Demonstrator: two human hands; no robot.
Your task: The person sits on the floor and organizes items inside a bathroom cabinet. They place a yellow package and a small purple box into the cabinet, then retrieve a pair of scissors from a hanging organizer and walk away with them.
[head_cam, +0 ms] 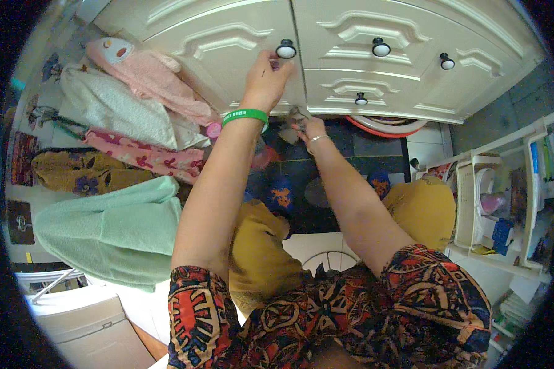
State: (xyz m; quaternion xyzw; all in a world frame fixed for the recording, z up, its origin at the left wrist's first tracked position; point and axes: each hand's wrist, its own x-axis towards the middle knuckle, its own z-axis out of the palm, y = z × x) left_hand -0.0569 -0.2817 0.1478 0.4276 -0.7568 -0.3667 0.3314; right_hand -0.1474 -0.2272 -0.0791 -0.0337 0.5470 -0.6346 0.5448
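My left hand (268, 82), with a green wristband (244, 114) bearing writing, is at a white cabinet door (231, 46). Its fingers curl just below a round knob (286, 49) with a white face and a dark rim; whether they touch it is unclear. Lower down, my right hand (314, 127) wears a thin bracelet (318, 137) and reaches to the cabinet's bottom edge. A crumpled greyish cloth-like piece (290, 133) is in its fingers, blurred and partly hidden. The cabinet's vertical seam runs down between both hands.
Towels, one pink (152, 78), one white (115, 106) and one mint green (115, 230), hang from hooks on the left. Basins (388, 127) sit under the cabinet. A rack with baskets (466, 203) stands at right, and a white appliance (83, 323) at lower left.
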